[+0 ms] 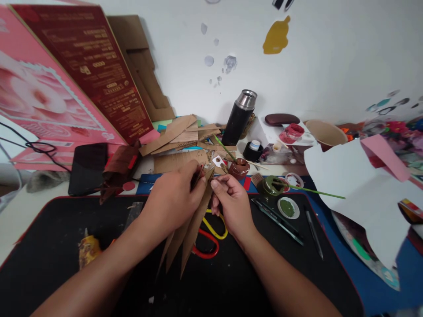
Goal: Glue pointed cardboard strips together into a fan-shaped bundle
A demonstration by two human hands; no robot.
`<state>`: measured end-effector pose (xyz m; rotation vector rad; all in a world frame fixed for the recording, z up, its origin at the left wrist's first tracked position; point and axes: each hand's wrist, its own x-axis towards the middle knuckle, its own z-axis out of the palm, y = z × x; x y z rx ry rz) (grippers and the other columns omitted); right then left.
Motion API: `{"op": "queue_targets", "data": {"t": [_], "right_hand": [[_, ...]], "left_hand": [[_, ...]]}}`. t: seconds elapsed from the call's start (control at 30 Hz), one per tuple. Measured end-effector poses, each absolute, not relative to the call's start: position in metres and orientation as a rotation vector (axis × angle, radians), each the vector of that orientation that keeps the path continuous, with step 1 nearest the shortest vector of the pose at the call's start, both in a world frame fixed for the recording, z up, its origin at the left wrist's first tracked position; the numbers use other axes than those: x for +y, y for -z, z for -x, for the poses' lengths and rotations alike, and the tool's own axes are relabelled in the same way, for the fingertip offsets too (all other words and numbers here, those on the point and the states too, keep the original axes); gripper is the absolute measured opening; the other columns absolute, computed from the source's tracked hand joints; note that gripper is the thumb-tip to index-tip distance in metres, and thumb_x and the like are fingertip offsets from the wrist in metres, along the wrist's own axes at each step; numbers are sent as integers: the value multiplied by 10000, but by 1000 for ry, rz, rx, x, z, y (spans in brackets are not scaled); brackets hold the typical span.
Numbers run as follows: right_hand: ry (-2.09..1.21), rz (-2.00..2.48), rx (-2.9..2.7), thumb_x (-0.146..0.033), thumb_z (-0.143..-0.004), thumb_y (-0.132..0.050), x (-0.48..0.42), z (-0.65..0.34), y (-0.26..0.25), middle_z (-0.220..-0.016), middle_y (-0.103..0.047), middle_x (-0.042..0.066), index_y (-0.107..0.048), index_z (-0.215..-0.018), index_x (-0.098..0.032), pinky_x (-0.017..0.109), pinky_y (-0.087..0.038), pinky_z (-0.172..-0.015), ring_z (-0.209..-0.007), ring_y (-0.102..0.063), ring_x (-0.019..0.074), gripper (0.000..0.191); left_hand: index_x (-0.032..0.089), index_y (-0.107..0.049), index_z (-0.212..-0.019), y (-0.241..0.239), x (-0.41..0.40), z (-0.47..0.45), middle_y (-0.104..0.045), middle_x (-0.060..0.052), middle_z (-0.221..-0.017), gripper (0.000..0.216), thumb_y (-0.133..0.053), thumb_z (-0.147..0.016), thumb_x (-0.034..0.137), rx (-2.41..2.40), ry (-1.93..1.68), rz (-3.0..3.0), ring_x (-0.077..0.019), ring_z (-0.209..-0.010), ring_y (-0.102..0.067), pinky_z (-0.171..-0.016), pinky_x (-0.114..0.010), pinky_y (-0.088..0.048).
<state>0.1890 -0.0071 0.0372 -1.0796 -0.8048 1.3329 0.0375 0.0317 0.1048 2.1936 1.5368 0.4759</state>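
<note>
Both hands hold a bunch of long pointed cardboard strips (191,229) above the black mat (66,246). My left hand (173,200) grips the strips near their upper ends, fingers closed around them. Pinching the same upper ends from the right is my right hand (231,204), thumb on top. The strips' tips fan downward toward me. Under the hands lie scissors with red and yellow handles (211,242), partly hidden.
A pile of cardboard scraps (185,136) and a black thermos (239,116) stand behind. Brown paint jar (239,167), green paint jar (271,185) with a green stick, a lid with green paint (288,208), pens (277,220), white paper (360,193) at right, glue gun (87,248) at left.
</note>
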Motion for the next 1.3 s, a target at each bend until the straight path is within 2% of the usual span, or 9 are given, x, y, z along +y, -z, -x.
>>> {"op": "queue_targets", "data": {"t": [0.13, 0.33, 0.67, 0.83, 1.03, 1.3], "right_hand": [[-1341, 1082, -795, -494, -886, -820, -7, -189, -36, -480, -591, -100, -602, -919, -219, 161, -377, -336, -334, -507, 90, 353], [-1323, 1093, -799, -497, -885, -821, -7, -189, -36, -476, -590, -100, -612, -940, -214, 164, -384, -343, -337, -506, 91, 356], [-1341, 1069, -814, -505, -885, -822, -9, -188, -38, -467, -578, -104, -611, -941, -222, 170, -369, -348, -337, -501, 95, 358], [-1363, 1080, -845, -525, -886, -815, -10, -186, -40, -466, -577, -100, -627, -941, -217, 177, -370, -348, -337, -503, 98, 365], [-1372, 1084, -860, -519, -897, -804, -12, -185, -43, -464, -575, -102, -623, -928, -217, 169, -381, -361, -343, -504, 91, 354], [-1392, 1080, -824, -524, -886, -819, -12, -186, -42, -467, -576, -99, -629, -926, -219, 170, -376, -350, -338, -502, 95, 362]], "left_hand": [[240, -569, -927, -102, 31, -37, -693, -57, -811, 142, -509, -990, 352, 1553, -462, -2204, -254, -742, -647, -642, -335, -324], [238, -585, -948, -99, 32, -38, -694, -60, -811, 147, -504, -988, 355, 1568, -462, -2221, -265, -736, -653, -633, -344, -314], [235, -606, -863, -105, 34, -36, -681, -21, -756, 184, -556, -969, 376, 1542, -559, -2151, -201, -652, -570, -640, -332, -325], [230, -630, -934, -104, 32, -36, -711, -31, -799, 159, -547, -970, 360, 1510, -588, -2120, -216, -709, -612, -659, -336, -345], [221, -657, -902, -106, 32, -36, -706, -27, -773, 173, -557, -969, 346, 1521, -596, -2144, -207, -669, -585, -641, -337, -332], [206, -730, -957, -110, 31, -35, -742, -41, -767, 232, -548, -987, 348, 1528, -576, -2166, -205, -650, -632, -618, -324, -344]]}}
